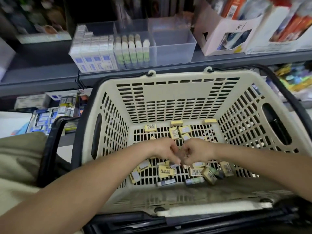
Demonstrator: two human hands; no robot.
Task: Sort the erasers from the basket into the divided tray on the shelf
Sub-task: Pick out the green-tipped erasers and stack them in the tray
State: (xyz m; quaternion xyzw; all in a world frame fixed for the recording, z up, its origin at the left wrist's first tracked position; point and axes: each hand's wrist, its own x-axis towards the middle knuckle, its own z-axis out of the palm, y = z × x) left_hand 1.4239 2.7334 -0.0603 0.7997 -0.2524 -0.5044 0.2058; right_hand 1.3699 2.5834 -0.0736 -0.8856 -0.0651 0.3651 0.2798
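Observation:
A cream plastic basket (177, 92) with slotted walls holds several small yellow erasers (165, 171) scattered over its floor, plus a few darker ones (194, 180) near the front. Both hands reach down into the middle of the basket and meet there. My left hand (164, 149) has its fingers curled downward, fingertips at an eraser. My right hand (196, 152) is curled beside it; what it pinches is hidden. On the shelf above stands the clear divided tray (175, 54): blue-white erasers (94, 54) fill its left section, green-white ones (133, 51) the middle, and its right section looks bare.
The basket's black handles (50, 149) hang down at left and right. A white cardboard box (224, 36) with stationery stands right of the tray. A lower shelf (50, 112) at left holds packaged goods. Beige cloth (18, 157) covers the lower left.

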